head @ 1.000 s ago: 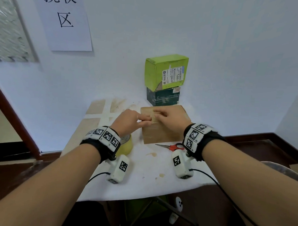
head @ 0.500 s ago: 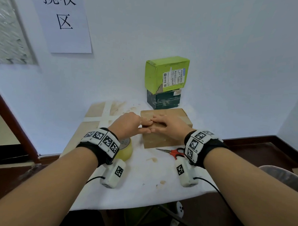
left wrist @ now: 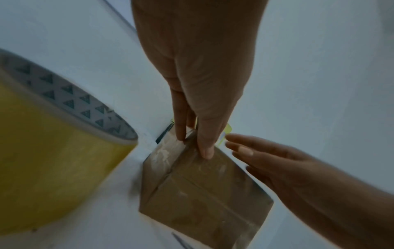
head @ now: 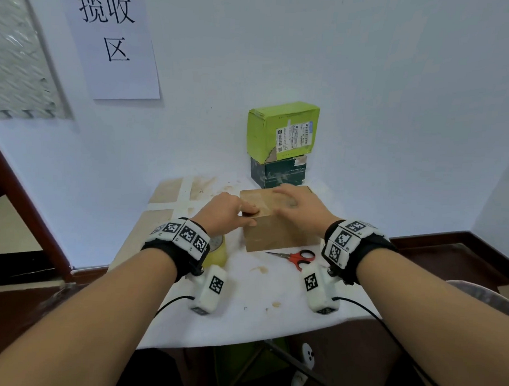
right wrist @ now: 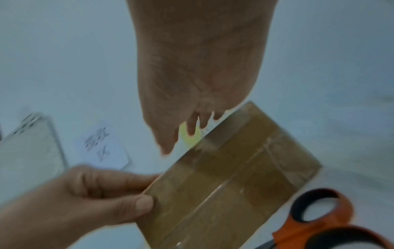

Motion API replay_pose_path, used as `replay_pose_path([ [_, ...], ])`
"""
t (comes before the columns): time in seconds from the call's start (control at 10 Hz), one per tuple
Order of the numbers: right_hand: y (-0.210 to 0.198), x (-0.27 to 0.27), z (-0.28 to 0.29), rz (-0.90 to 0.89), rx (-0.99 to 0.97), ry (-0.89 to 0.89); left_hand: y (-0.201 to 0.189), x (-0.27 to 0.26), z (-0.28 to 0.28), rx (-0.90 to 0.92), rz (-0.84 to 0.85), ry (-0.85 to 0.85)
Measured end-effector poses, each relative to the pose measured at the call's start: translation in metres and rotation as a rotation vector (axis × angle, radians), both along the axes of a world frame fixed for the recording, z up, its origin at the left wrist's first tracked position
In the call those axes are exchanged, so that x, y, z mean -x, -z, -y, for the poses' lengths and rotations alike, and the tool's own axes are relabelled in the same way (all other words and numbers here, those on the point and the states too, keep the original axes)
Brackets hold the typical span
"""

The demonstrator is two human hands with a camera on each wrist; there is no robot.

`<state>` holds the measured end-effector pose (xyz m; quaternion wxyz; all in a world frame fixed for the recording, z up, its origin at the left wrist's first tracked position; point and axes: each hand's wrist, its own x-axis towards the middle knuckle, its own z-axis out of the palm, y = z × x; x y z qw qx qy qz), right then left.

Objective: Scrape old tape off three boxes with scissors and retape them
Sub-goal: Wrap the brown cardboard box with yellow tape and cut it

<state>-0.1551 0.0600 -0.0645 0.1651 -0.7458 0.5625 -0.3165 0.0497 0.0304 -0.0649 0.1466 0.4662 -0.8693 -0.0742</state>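
A brown cardboard box (head: 280, 235) with clear tape across its top stands at the middle of the white table (head: 242, 309). My left hand (head: 246, 217) pinches its near left corner, thumb on the front face, fingers on top. In the right wrist view the same left hand (right wrist: 119, 193) grips the box (right wrist: 230, 176) edge. Over the box top lies my right hand (head: 291, 201), flat with straight fingers and blurred. Red-handled scissors (head: 295, 257) lie shut just in front of the box. A yellow tape roll (head: 217, 249) stands under my left wrist.
A light green box (head: 282, 130) sits on a dark green box (head: 277, 173) against the wall, right behind the brown box. A flat cardboard sheet (head: 168, 192) crossed with white tape lies at the back left. A paper sign (head: 114, 40) hangs on the wall.
My right hand left the pinch it shared with the left at the box's left edge, opened flat and slid right across the top. The left hand stays on the corner.
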Motion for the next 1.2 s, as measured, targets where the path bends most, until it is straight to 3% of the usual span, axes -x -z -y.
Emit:
replay_pose_path([
  [0.1,0.000,0.025,-0.001,0.126,0.158,0.222,-0.005,-0.005,0.003,-0.078,-0.283,-0.073],
  [0.2,-0.006,0.043,0.000,0.238,0.181,0.376,-0.020,-0.012,0.007,-0.247,-0.867,-0.164],
  [0.3,-0.010,0.046,0.007,0.356,0.130,0.427,-0.032,-0.023,0.015,-0.347,-1.160,-0.308],
  [0.4,-0.010,0.037,0.017,0.387,0.055,0.424,-0.034,-0.041,0.024,-0.483,-1.344,-0.452],
  [0.5,-0.006,0.022,0.033,0.361,0.001,0.409,-0.026,-0.057,0.036,-0.538,-1.367,-0.575],
  [0.7,-0.002,0.003,0.079,0.300,-0.052,0.383,-0.015,-0.067,0.080,-0.472,-1.232,-0.633],
  [0.9,0.000,0.002,0.132,0.229,-0.074,0.380,-0.006,-0.045,0.135,-0.361,-1.094,-0.580],
  [1.1,0.004,-0.002,0.162,0.185,-0.103,0.356,0.000,-0.031,0.176,-0.306,-0.864,-0.592],
  [1.2,0.009,-0.005,0.166,0.172,-0.099,0.338,0.001,-0.029,0.184,-0.289,-0.836,-0.580],
])
